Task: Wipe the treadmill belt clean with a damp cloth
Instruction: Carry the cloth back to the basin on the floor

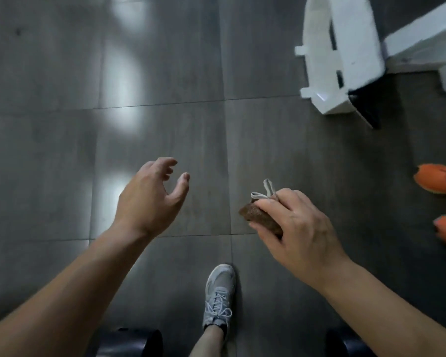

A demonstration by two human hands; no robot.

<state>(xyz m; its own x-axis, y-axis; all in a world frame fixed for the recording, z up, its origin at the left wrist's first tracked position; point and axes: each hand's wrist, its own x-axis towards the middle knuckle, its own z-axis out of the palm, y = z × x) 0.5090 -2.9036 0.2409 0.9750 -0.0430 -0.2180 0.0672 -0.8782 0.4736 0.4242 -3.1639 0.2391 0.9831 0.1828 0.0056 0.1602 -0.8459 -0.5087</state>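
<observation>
Cloth (pixel 258 215), brown and bunched, a pale loop poking up, sits above the floor in the right hand (pixel 300 228), fingers (pixel 286 199) curled over it; left hand (pixel 150 199) loosely spread, holding nothing.

Single head-worn wide-angle cam, aimed fwd and steeply down at the tiled floor (pixel 49 176). Wearer's left hand (pixel 150 199) and right hand (pixel 299 228) sat mid-frame, near the lens. Grey shoe (pixel 219 297) lay at bottom centre, farther off. White frame (pixel 345 47) filled the top-right corner.
</observation>
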